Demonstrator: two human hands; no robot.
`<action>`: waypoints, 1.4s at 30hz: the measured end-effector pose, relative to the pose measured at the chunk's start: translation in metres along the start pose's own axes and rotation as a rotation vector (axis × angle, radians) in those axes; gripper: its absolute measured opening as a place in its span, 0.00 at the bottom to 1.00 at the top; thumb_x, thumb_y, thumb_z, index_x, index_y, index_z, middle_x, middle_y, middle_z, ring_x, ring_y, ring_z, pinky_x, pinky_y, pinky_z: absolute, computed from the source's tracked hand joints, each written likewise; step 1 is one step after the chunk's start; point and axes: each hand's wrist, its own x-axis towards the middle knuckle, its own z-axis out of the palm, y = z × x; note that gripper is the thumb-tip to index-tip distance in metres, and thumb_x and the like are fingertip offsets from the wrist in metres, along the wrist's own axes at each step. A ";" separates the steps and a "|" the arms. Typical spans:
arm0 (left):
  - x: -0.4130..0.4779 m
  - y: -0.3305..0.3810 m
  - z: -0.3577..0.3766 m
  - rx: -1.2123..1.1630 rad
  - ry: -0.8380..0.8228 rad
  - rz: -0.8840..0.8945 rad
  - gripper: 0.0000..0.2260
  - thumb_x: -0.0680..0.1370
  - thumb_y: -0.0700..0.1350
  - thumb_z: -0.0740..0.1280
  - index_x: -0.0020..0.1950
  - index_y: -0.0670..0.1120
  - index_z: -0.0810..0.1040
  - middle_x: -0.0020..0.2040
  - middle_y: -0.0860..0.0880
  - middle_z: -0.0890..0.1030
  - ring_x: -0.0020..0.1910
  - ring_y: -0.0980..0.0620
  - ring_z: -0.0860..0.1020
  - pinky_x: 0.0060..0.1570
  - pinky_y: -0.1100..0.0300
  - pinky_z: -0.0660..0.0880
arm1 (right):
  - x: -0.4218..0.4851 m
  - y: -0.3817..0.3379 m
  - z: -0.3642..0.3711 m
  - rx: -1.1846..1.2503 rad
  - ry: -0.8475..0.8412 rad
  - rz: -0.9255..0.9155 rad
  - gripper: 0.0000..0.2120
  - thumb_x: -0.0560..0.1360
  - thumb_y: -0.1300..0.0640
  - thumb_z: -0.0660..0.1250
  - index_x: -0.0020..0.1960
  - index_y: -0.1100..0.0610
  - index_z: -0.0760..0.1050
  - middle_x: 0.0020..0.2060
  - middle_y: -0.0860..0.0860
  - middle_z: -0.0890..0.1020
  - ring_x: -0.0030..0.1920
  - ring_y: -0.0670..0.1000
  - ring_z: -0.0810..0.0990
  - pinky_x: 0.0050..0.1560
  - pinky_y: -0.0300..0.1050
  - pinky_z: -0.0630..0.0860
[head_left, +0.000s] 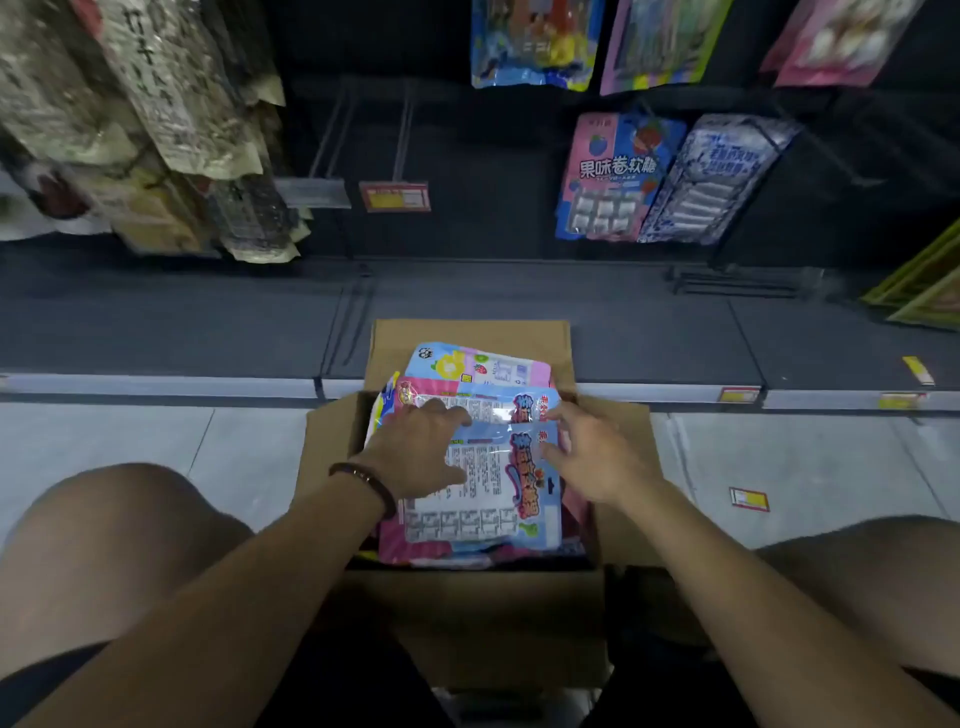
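An open cardboard box (470, 618) stands on the floor between my knees, filled with flat candy packets. The top packet (483, 483) is light blue and pink, lying printed back up. My left hand (415, 452), with a dark bracelet on the wrist, lies on its left side, fingers spread across the packets. My right hand (592, 452) touches the packet's right edge with fingers slightly bent. More pink and blue packets (478, 366) lie underneath toward the box's far end.
A dark store rack rises ahead, its low shelf edge (156, 387) bearing price tags. Candy bags (613, 176) hang on hooks at upper right, brownish packs (156, 130) at upper left. Bare hooks (400, 140) are in the middle. A red tag (749, 500) lies on the floor.
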 end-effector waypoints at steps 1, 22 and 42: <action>-0.002 -0.003 0.005 0.022 0.001 0.000 0.34 0.73 0.58 0.77 0.76 0.54 0.69 0.69 0.48 0.75 0.67 0.43 0.75 0.65 0.45 0.76 | 0.002 0.005 0.006 -0.017 0.029 0.022 0.21 0.80 0.47 0.71 0.70 0.48 0.72 0.65 0.50 0.78 0.62 0.54 0.80 0.59 0.51 0.81; 0.016 -0.012 0.027 0.120 -0.116 -0.165 0.37 0.72 0.64 0.78 0.77 0.54 0.72 0.67 0.49 0.78 0.66 0.45 0.78 0.64 0.47 0.77 | 0.013 0.009 0.032 0.228 0.072 0.310 0.10 0.78 0.51 0.75 0.58 0.50 0.81 0.52 0.47 0.87 0.46 0.48 0.86 0.38 0.43 0.82; -0.017 0.058 -0.034 -0.531 0.249 0.112 0.59 0.63 0.69 0.81 0.85 0.63 0.48 0.79 0.67 0.61 0.76 0.62 0.64 0.73 0.53 0.71 | -0.017 -0.038 -0.080 1.176 0.013 -0.038 0.08 0.81 0.61 0.70 0.54 0.65 0.85 0.51 0.62 0.88 0.50 0.61 0.88 0.51 0.51 0.85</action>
